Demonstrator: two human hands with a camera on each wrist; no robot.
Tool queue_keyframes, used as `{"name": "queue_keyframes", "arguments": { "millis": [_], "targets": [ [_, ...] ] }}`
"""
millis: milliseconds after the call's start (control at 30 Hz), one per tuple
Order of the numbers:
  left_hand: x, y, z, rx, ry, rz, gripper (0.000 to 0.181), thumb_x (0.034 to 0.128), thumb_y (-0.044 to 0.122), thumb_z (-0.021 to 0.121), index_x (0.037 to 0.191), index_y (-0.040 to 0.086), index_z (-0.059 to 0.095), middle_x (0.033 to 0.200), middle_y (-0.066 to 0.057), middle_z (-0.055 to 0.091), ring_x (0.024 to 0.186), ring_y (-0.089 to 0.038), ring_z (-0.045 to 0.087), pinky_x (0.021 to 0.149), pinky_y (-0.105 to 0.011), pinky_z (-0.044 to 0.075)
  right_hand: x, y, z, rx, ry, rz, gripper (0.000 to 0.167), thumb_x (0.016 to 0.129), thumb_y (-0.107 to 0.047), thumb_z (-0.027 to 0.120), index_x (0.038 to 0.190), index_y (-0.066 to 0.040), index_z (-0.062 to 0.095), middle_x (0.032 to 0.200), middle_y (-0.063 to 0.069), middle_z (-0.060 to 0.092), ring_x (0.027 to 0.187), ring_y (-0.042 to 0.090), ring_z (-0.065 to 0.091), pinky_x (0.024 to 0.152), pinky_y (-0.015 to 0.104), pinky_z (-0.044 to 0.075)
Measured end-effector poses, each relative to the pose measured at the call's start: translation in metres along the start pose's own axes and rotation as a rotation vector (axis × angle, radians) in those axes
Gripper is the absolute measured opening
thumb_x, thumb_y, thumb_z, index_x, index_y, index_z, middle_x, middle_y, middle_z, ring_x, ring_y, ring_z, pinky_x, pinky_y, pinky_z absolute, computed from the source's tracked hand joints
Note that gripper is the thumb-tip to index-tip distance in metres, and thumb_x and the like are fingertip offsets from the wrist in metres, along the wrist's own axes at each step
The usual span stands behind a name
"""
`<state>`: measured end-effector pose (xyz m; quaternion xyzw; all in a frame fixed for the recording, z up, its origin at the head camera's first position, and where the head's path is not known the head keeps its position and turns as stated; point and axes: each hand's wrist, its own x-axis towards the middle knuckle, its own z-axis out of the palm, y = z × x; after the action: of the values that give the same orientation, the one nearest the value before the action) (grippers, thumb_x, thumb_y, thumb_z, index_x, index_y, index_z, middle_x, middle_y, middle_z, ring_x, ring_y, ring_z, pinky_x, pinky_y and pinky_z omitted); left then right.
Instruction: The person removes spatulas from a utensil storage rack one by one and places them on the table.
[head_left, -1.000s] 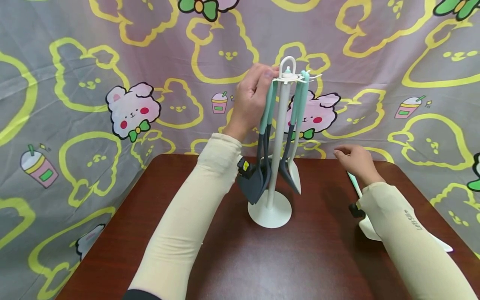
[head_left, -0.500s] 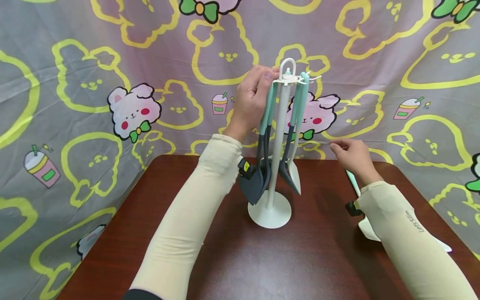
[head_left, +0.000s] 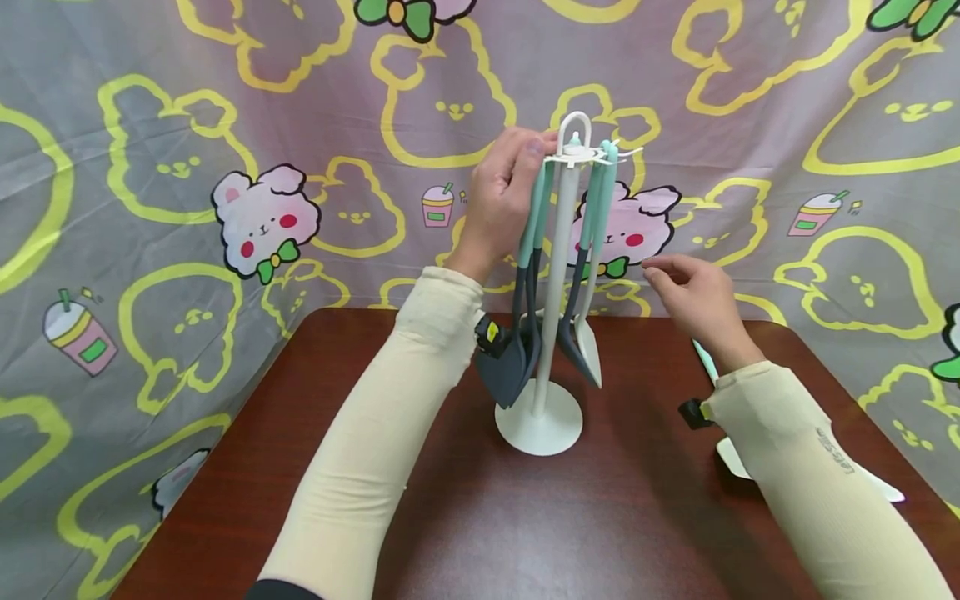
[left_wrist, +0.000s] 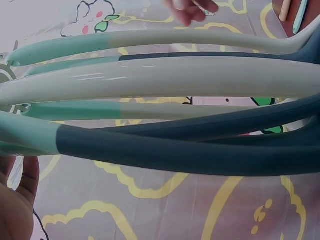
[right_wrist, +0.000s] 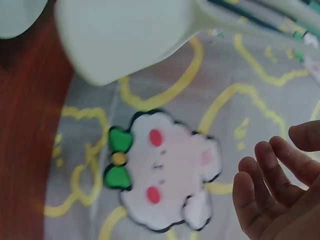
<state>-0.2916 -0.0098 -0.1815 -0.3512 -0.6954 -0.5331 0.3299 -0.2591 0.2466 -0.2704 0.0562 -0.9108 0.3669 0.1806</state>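
A white utensil stand (head_left: 555, 292) rises from a round base on the table. Kitchen utensils with mint handles (head_left: 603, 204) hang from its hooks, among them a dark grey turner (head_left: 501, 375) on the left and a white-headed utensil (head_left: 589, 350) on the right. My left hand (head_left: 506, 196) pinches the left edge of the stand's hook ring beside the handles; part of its grip is hidden. To the right of the stand, my right hand (head_left: 697, 304) hovers above the table with fingers loosely bent and nothing in them. A white turner head (right_wrist: 130, 35) looms close in the right wrist view.
Under the right forearm lie more utensils, including a mint handle (head_left: 705, 360) and a white head (head_left: 733, 458), partly covered by the sleeve. The brown table (head_left: 450, 517) meets a patterned cloth (head_left: 352, 100) behind and at both sides.
My right hand has risen and moved left toward the stand, away from the utensils lying on the table. The left hand and the stand keep their place.
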Motion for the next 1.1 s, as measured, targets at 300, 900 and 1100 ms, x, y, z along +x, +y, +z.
{"name": "queue_keyframes", "arguments": {
  "millis": [300, 900, 1100],
  "targets": [
    [0.002, 0.000, -0.003, 0.000, 0.016, 0.025, 0.032, 0.1032, 0.013, 0.042, 0.110, -0.001, 0.070, 0.118, -0.015, 0.067, 0.119, -0.019, 0.061, 0.096, -0.018, 0.044, -0.011, -0.036, -0.008, 0.011, 0.054, -0.131, 0.037, 0.100, -0.033, 0.053, 0.125, -0.009, 0.067, 0.121, 0.015, 0.068, 0.106, 0.032, 0.063, 0.081, 0.038, 0.046],
    [0.001, -0.002, 0.001, -0.041, 0.020, 0.015, 0.032, 0.1027, 0.013, 0.044, 0.109, -0.002, 0.071, 0.117, -0.015, 0.067, 0.119, -0.019, 0.062, 0.095, -0.019, 0.046, -0.013, -0.054, -0.005, 0.081, 0.089, -0.182, 0.031, 0.099, -0.028, 0.058, 0.124, -0.013, 0.069, 0.119, 0.011, 0.071, 0.085, -0.011, 0.055, 0.074, 0.013, 0.044],
    [0.001, -0.002, 0.000, -0.037, 0.021, 0.017, 0.032, 0.1029, 0.013, 0.043, 0.109, -0.002, 0.071, 0.117, -0.015, 0.067, 0.118, -0.019, 0.062, 0.095, -0.018, 0.045, -0.012, -0.060, 0.000, 0.140, 0.099, -0.162, 0.030, 0.098, -0.026, 0.059, 0.122, -0.012, 0.069, 0.116, 0.014, 0.071, 0.083, -0.014, 0.055, 0.074, 0.014, 0.044]
  ]
}}
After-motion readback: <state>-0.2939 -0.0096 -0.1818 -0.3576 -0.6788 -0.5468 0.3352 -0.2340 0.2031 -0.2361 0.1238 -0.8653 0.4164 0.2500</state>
